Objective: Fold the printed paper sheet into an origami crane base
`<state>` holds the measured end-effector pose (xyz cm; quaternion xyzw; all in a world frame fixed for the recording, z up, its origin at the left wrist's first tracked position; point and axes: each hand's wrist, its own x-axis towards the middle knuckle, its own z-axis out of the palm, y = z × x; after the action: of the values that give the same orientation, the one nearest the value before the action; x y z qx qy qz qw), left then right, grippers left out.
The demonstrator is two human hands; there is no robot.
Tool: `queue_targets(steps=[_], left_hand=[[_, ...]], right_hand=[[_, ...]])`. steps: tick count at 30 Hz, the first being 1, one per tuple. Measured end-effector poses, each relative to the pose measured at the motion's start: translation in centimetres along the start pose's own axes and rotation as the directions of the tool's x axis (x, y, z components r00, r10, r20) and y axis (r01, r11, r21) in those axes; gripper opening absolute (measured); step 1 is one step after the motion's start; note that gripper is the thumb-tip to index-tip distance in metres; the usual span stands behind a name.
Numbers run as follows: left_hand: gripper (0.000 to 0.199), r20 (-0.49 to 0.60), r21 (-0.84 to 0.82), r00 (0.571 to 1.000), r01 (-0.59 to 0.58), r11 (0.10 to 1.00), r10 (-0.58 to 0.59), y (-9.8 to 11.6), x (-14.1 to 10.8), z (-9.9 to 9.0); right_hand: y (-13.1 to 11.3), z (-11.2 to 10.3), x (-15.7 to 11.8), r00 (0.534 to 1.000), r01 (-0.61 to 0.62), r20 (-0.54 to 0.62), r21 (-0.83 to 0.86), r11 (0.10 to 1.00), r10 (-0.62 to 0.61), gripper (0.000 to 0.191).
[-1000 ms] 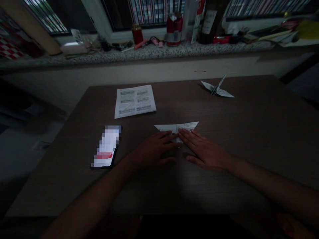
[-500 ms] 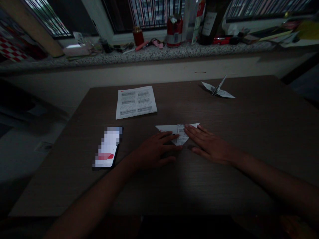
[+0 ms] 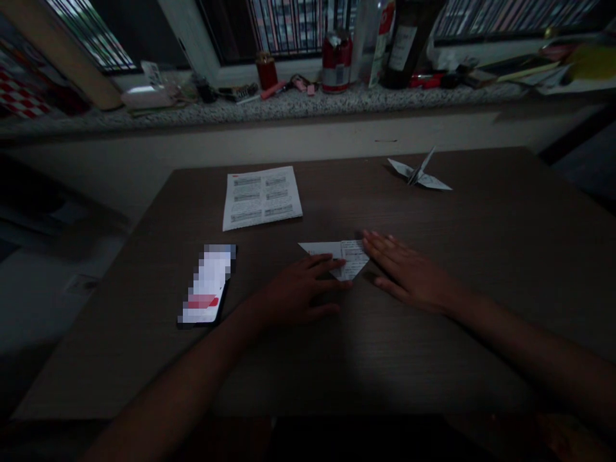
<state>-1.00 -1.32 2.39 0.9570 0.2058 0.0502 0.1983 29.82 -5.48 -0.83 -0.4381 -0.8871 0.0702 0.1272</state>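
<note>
Bare tabletop (image 3: 447, 237) lies open between the right hand (image 3: 409, 273) and the paper crane (image 3: 418, 174); the phone (image 3: 206, 285) blocks the left.

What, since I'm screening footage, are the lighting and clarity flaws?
Head view: dim overall, the wood-grain desk darkening toward its front edge; head view: smartphone screen bright but pixelated; head view: print on the folded paper triangle too soft to read.

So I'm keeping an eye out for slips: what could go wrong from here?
The folded paper might skid or take a stray crease, as the left hand lies over its lower left part and the right hand covers its right corner. That hidden corner could also be pressed out of line unnoticed, especially in this dim light. The phone lies close to the left forearm, so a sweep of that arm could nudge it.
</note>
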Motion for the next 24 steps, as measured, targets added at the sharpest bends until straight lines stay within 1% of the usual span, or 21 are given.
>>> queue_targets(steps=[3, 5, 9, 14, 19, 24], left_hand=[[0.05, -0.002, 0.0, 1.0, 0.008, 1.0, -0.008, 0.0, 0.0, -0.1], [0.05, 0.002, 0.0, 1.0, 0.015, 1.0, -0.015, 0.0, 0.0, -0.1], [0.05, 0.018, 0.011, 1.0, 0.008, 1.0, -0.009, 0.1, -0.1, -0.1], [0.046, -0.014, 0.02, 1.0, -0.022, 1.0, 0.022, 0.2, -0.2, 0.1], [0.048, -0.006, 0.013, 0.999, -0.032, 0.999, 0.032, 0.2, -0.1, 0.2], [0.048, 0.007, 0.0, 1.0, -0.023, 1.0, 0.023, 0.2, -0.1, -0.1]], right_hand=[[-1.3, 0.8, 1.2, 0.997, 0.064, 0.034, 0.057, 0.996, -0.066, 0.077], [-1.7, 1.4, 1.9, 0.994, 0.091, 0.046, 0.076, 0.993, -0.095, 0.076], [-1.7, 2.0, 2.5, 0.993, 0.088, 0.072, 0.087, 0.992, -0.095, 0.074], [-1.7, 2.0, 2.4, 0.994, 0.077, 0.07, 0.088, 0.993, -0.083, 0.073], [-0.9, 2.2, 2.4, 0.996, 0.072, 0.056, 0.066, 0.995, -0.076, 0.07], [1.3, 2.2, 3.1, 0.999, 0.01, 0.036, 0.009, 1.0, -0.01, 0.068]])
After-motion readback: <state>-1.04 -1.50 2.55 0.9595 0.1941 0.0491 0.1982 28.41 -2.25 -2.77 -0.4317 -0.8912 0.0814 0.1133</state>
